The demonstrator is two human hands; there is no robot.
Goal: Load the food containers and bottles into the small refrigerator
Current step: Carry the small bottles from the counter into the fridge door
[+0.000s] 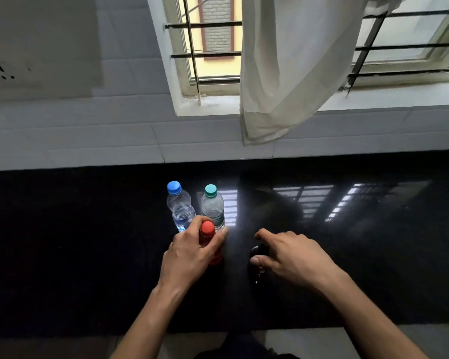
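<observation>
Three small bottles stand close together on a glossy black counter (pixel 88 242). My left hand (pixel 189 255) is wrapped around the red bottle with a red cap (pixel 208 229). Just behind it stand a clear bottle with a blue cap (pixel 180 207) and a clear bottle with a teal cap (pixel 213 207). My right hand (pixel 293 255) is curled over a dark bottle (pixel 257 257) that is hard to make out against the counter; its fingers lie on the top of it. No refrigerator is in view.
A white tiled wall (pixel 88 141) rises behind the counter. Above it is a barred window (pixel 210 47) with a pale curtain (pixel 283 73) hanging down to just above the counter's back edge. The counter's front edge runs along the bottom, with floor below.
</observation>
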